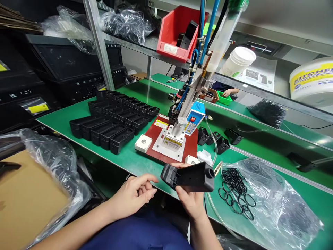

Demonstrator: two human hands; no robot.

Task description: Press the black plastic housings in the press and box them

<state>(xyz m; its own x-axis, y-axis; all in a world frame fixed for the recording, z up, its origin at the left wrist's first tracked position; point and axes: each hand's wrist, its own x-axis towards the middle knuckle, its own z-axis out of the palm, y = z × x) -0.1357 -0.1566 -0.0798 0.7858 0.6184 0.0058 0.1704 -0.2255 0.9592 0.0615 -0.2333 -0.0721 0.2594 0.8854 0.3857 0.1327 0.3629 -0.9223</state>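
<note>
A black plastic housing, hollow and open on its upper side, lies in my right hand. My right thumb presses its near side and the fingers wrap behind it; a round collar shows at its right end. Left of the housing and apart from it, my left hand holds nothing, its index finger and thumb apart and the other fingers curled. Just beyond the housing stands a small press machine on a red base. Loose black rubber rings lie on the bench to the right, by a clear plastic bag.
Rows of black plastic boxes fill the bench's left side. Several black pieces stand right of the press. A red bin and white buckets sit on the shelf above. A carton stands at lower left. Another person's hand shows beyond.
</note>
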